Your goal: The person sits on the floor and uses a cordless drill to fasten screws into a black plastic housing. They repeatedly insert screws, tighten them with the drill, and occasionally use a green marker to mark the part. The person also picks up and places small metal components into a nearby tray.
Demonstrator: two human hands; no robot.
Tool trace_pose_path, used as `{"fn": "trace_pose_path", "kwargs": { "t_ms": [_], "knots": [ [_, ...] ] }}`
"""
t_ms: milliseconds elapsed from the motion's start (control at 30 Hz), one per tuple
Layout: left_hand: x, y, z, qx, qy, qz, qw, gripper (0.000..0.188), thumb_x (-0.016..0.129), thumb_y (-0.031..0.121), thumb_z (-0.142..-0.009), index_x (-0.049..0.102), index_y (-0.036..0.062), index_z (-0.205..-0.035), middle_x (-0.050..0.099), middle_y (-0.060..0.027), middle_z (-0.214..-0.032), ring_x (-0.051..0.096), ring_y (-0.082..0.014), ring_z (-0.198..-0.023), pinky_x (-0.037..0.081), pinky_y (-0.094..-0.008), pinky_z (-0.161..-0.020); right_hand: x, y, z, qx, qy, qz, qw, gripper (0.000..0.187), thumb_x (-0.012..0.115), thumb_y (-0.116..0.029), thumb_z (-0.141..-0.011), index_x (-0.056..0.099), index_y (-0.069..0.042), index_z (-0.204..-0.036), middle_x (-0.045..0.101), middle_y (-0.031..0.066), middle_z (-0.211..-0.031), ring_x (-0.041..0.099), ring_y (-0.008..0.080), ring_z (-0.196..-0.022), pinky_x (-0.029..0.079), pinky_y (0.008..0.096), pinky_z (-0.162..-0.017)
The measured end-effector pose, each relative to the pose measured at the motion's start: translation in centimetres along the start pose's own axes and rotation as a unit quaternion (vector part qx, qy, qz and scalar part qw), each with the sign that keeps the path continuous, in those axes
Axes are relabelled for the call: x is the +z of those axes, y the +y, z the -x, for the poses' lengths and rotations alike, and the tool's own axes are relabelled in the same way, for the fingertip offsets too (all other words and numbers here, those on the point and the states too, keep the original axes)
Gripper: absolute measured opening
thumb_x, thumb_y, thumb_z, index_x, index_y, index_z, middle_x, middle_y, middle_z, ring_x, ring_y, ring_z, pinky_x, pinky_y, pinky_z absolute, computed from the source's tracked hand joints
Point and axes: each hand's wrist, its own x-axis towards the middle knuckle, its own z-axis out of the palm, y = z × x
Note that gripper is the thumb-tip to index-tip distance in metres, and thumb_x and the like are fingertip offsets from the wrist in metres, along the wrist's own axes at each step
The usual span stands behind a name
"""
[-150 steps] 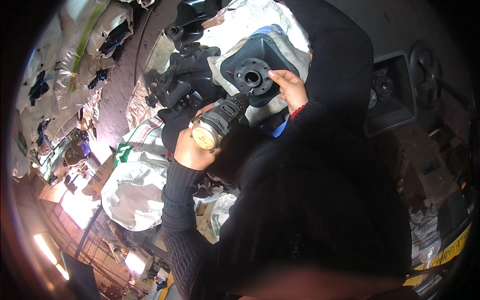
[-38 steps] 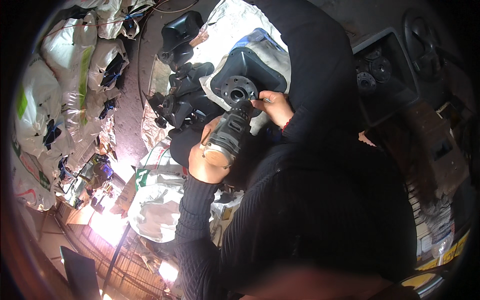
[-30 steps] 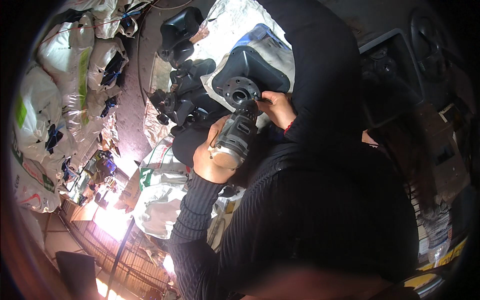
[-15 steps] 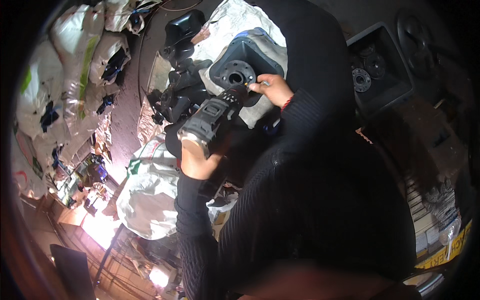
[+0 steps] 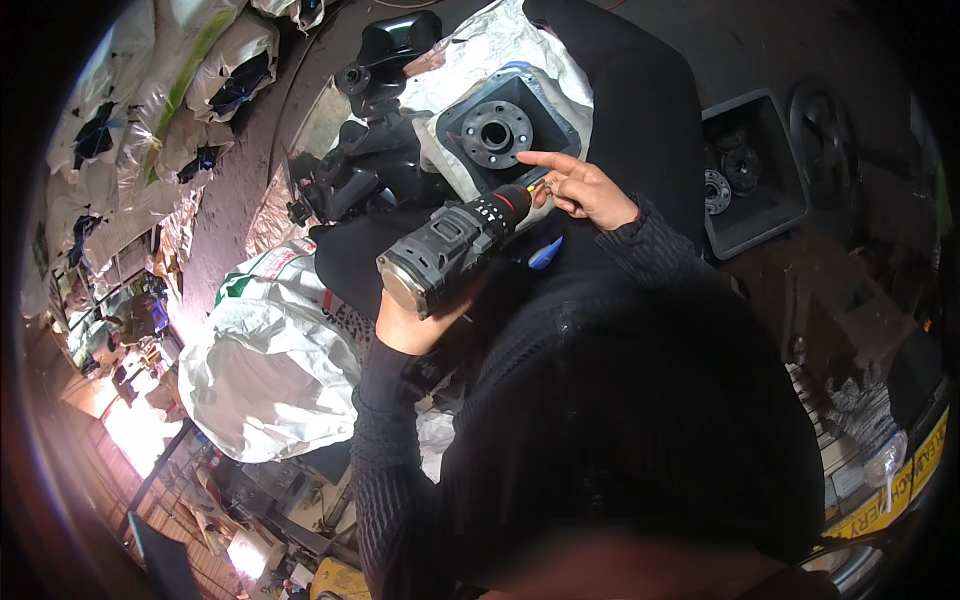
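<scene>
My left hand point(image 5: 408, 326) is wrapped round the handle of a grey and black cordless drill point(image 5: 440, 255), whose chuck points up and to the right. Just past the chuck is a small yellow tip point(image 5: 532, 188). There the thumb and curled fingers of my right hand point(image 5: 590, 193) close on something too small to make out. Its index finger stretches toward a hole at the lower right of a round metal flange point(image 5: 512, 118). This flange, with a raised centre ring, sits inside a dark, square, tapered housing point(image 5: 560, 110) resting on pale cloth at my legs.
Glossy black moulded parts point(image 5: 385, 165) are piled left of the housing. A dark square bin point(image 5: 790, 215) with round flanges stands to the right. White sacks point(image 5: 275, 370) lie at the left. A blue object point(image 5: 545, 254) is beside my leg.
The drill has drawn back from the flange, down and to the right. My right hand has shifted with it to the drill's tip, and its index finger is now stretched out.
</scene>
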Motion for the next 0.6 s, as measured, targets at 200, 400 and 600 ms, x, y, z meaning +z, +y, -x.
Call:
{"fn": "trace_pose_path", "kwargs": {
  "t_ms": [200,400,600],
  "knots": [
    [-0.4,0.1,0.2,0.013,-0.007,-0.006,1.000,0.035,0.072,0.009,-0.074,0.064,0.0041,-0.108,0.066,-0.0118,-0.105,0.064,-0.0258,-0.095,0.050,-0.0356,-0.083,0.5,0.1,-0.1,-0.028,-0.023,0.011,0.999,0.055,0.043,-0.007,-0.082,0.044,-0.004,-0.137,0.065,0.0020,-0.095,0.034,-0.0006,-0.056,0.028,0.0136,-0.051],
    [-0.5,-0.4,0.5,-0.005,-0.007,0.027,1.000,0.036,0.072,0.007,-0.073,0.064,0.0035,-0.108,0.066,-0.0115,-0.105,0.064,-0.0256,-0.095,0.050,-0.0354,-0.082,0.3,0.0,-0.4,-0.033,-0.023,0.013,0.999,0.055,0.043,-0.006,-0.082,0.044,-0.004,-0.136,0.066,0.0029,-0.090,0.034,-0.0006,-0.056,0.026,0.0134,-0.050],
    [-1.4,-1.2,0.6,-0.066,-0.041,0.076,0.994,0.034,0.074,0.007,-0.074,0.063,0.0016,-0.106,0.066,-0.0097,-0.100,0.063,-0.0219,-0.090,0.049,-0.0336,-0.080,0.0,0.1,-0.8,-0.080,-0.067,0.077,0.992,0.057,0.041,-0.003,-0.079,0.045,-0.002,-0.136,0.066,0.0031,-0.085,0.056,0.0054,-0.070,0.043,0.0196,-0.071]
  ]
}}
